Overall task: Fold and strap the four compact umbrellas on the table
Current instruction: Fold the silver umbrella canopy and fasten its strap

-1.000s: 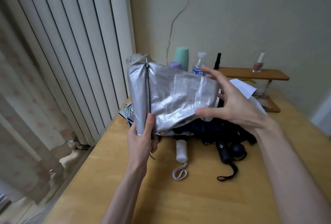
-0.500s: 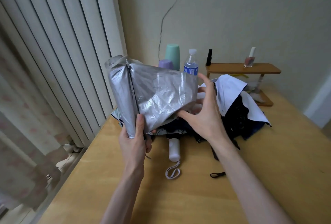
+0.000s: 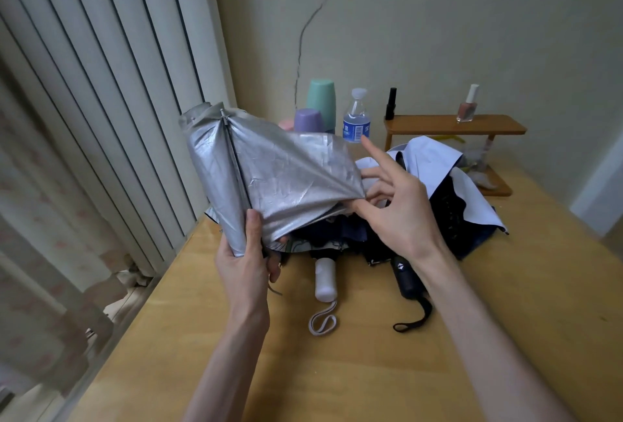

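Silver umbrella: held upright above the bench, half gathered.
Left hand: fingers curled round its lower end.
Right hand: thumb seemingly pinching the canopy's right edge, index finger straight.

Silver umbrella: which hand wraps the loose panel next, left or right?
Right. The right hand pinches the free edge of the panel pulled out from the silver umbrella; the left hand grips the bundled canopy low down and is probably best kept steadying it.
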The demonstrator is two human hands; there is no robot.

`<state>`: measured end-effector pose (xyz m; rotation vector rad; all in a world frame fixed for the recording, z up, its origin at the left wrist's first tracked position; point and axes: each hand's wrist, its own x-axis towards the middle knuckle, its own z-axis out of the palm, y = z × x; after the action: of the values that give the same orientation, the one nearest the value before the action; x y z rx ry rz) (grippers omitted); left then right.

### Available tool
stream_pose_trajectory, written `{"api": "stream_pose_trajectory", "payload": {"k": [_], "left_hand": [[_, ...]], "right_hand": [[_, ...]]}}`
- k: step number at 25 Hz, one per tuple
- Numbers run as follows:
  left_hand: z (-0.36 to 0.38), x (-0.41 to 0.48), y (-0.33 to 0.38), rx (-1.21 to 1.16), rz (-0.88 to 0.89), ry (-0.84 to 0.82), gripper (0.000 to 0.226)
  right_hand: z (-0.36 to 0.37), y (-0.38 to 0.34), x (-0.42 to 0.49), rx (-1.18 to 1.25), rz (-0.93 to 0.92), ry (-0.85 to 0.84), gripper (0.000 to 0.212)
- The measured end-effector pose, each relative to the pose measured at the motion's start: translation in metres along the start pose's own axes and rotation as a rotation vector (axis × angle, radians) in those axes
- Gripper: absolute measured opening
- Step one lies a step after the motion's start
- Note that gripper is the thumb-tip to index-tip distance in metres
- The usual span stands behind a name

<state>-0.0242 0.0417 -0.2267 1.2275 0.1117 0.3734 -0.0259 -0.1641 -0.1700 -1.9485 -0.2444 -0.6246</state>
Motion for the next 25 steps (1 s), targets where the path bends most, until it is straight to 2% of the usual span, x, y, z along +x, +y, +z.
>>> {"api": "stream_pose_trajectory", "payload": {"k": [2,4,6,10,12,15,20,22,25], "left_hand": [[0.001,0.000,-0.001,-0.004,0.003,-0.010,0.036],[0.002,0.000,-0.001,-0.008,0.003,-0.014,0.035],[0.002,-0.002,-0.001,-0.019,-0.006,-0.016,0.033],[0.004,-0.004,-0.002,0.004,0.007,-0.027,0.034],[0.004,-0.003,-0.003,0.025,0.018,0.008,0.034],[0.003,-0.002,-0.003,0.040,0.029,0.064,0.031],[-0.001,0.002,0.001,0.000,0.003,0.086,0.027],[-0.001,0.002,0.002,0.000,-0.007,0.085,0.027],[0.000,-0.001,0.003,-0.002,-0.011,0.062,0.029]], "right_hand": [[0.001,0.003,-0.001,-0.085,-0.094,0.045,0.084],[0.004,0.008,-0.001,-0.073,-0.103,0.107,0.072],[0.009,0.009,-0.002,-0.020,-0.012,0.118,0.056],[0.028,0.015,-0.007,0.124,0.291,0.197,0.030],[0.034,0.018,-0.008,0.144,0.329,0.252,0.023],[0.030,0.016,-0.008,0.133,0.282,0.262,0.019],[0.006,0.014,0.000,0.066,0.087,0.045,0.028],[-0.005,0.015,0.003,0.106,0.029,-0.068,0.022],[-0.020,0.015,0.003,0.266,0.087,-0.227,0.008]]}}
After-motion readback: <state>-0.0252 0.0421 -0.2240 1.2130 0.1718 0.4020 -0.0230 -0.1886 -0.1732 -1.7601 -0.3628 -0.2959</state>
